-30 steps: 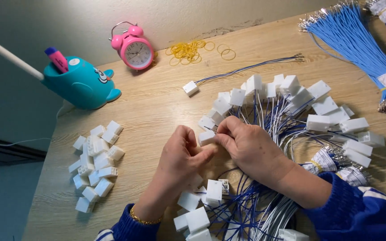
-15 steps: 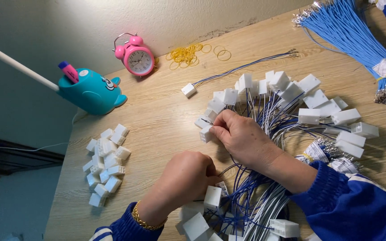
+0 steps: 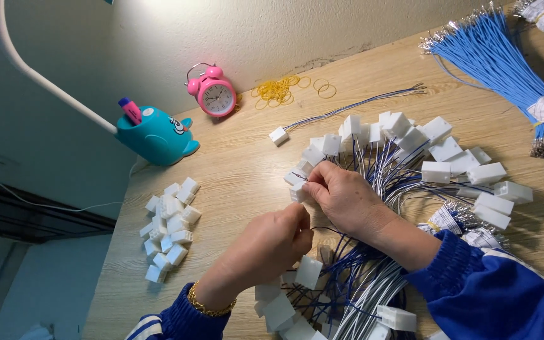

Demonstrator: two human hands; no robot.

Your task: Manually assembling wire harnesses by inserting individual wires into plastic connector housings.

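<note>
Right hand (image 3: 347,198) sits over the near-left edge of a big tangle of wired connectors (image 3: 410,157), fingers curled and pressed together, tips pinching a small white connector (image 3: 297,182) at the left end of the hand. The connector pokes out just past the fingertips, thumb hidden under it, so exact grip points are unclear. Thin blue and white wires run from it back under the palm into the tangle.

Left hand (image 3: 272,242) is just below and left of the right, touching or nearly touching it near the thumb. Fingers folded into a loose fist, tips tucked toward the right hand; cannot tell if they pinch a wire. A gold bracelet (image 3: 206,305) is on that wrist, with blue sleeves on both arms.

More white connectors lie below the left hand, one (image 3: 308,272) right at its knuckles. On the wooden table (image 3: 234,182), a pile of loose white housings (image 3: 170,228) sits well apart to the left. One finished single lead (image 3: 341,112) lies above the hands. At the far edge stand a pink alarm clock (image 3: 214,94), a teal whale-shaped holder (image 3: 155,135) and yellow rubber bands (image 3: 281,89). A bundle of blue wires (image 3: 505,56) is at top right.
</note>
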